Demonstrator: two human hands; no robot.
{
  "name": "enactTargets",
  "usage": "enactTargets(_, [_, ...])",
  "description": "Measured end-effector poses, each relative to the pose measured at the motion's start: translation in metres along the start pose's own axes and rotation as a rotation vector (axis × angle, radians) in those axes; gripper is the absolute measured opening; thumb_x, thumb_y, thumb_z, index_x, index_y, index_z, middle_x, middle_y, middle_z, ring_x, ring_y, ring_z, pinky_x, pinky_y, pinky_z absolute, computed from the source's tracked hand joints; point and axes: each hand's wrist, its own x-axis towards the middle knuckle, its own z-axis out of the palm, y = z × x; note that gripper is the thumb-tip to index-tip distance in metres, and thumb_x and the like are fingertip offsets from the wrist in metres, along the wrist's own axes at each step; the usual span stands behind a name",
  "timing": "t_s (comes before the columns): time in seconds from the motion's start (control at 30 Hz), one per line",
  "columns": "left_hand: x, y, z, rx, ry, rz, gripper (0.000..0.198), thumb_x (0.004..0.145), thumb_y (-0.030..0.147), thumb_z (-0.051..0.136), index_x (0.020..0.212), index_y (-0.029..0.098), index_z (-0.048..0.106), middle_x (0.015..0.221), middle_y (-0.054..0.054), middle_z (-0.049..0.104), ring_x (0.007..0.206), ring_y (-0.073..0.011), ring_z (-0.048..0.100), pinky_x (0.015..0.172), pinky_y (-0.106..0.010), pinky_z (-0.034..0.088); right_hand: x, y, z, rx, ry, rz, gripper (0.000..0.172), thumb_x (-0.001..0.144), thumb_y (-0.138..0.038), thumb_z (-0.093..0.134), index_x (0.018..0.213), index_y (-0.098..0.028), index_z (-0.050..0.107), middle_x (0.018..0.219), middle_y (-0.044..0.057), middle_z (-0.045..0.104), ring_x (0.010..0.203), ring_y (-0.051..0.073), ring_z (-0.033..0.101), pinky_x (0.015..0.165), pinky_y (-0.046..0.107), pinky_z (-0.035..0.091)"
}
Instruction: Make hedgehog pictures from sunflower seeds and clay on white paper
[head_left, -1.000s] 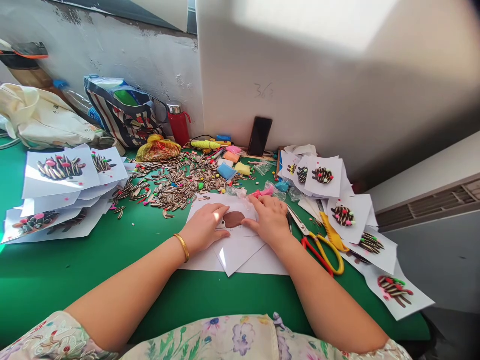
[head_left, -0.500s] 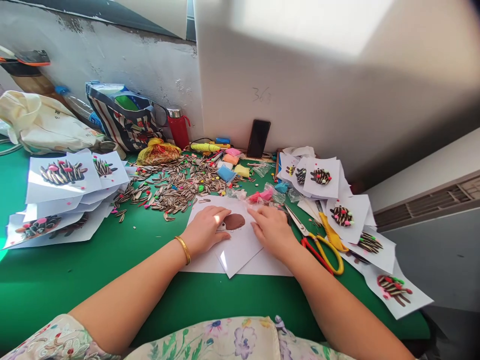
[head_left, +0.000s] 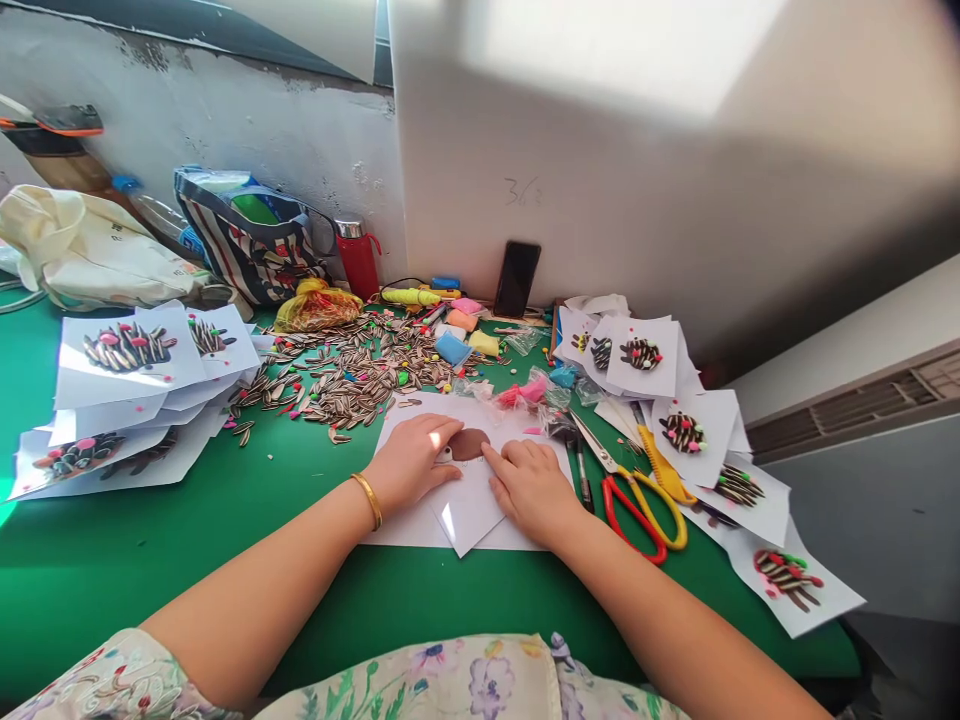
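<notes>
On a white paper sheet (head_left: 466,515) lies a flat brown oval of what looks like clay (head_left: 470,442), with a small drawn face at its left end and short drawn legs below. My left hand (head_left: 412,462) rests on the sheet, thumb and index finger spread on either side of the face, holding nothing. With its index finger stretched out, my right hand (head_left: 536,490) touches the oval's lower right edge. Its other fingers lie loosely on the paper. More white paper is underneath.
Sunflower seeds (head_left: 360,370) are heaped behind my hands. Right of them lie a black pen (head_left: 583,475), scissors (head_left: 637,500) and finished seed pictures (head_left: 682,432). More pictures (head_left: 127,350) are stacked left. A phone (head_left: 517,278) leans on the wall near clay packets (head_left: 453,348).
My right hand has moved down and left, from the oval's upper right side to its lower right edge, uncovering the pen. My left hand stays in place.
</notes>
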Motion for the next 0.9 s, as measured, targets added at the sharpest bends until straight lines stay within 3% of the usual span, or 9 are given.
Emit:
enactTargets(0.4, [0.0000, 0.0000, -0.0013, -0.022, -0.014, -0.016, 0.058, 0.073, 0.032, 0.078, 0.126, 0.023, 0.055, 0.124, -0.010, 0.063, 0.115, -0.0297, 0.056, 0.098, -0.046, 0.045, -0.0004, -0.0010, 0.0016, 0.059, 0.058, -0.024, 0.045, 0.096, -0.034, 0.048, 0.139, -0.020, 0.051, 0.109, 0.010, 0.060, 0.099, 0.025, 0.046, 0.090, 0.040, 0.029])
enactTargets(0.9, [0.0003, -0.0009, -0.0013, -0.032, -0.019, -0.016, 0.058, 0.074, 0.032, 0.077, 0.127, 0.022, 0.055, 0.128, -0.011, 0.062, 0.120, -0.0298, 0.054, 0.101, -0.047, 0.043, 0.0047, -0.0072, 0.0004, 0.089, 0.039, -0.076, 0.046, 0.096, -0.043, 0.048, 0.139, -0.027, 0.051, 0.112, 0.010, 0.059, 0.100, 0.024, 0.046, 0.090, 0.039, 0.028])
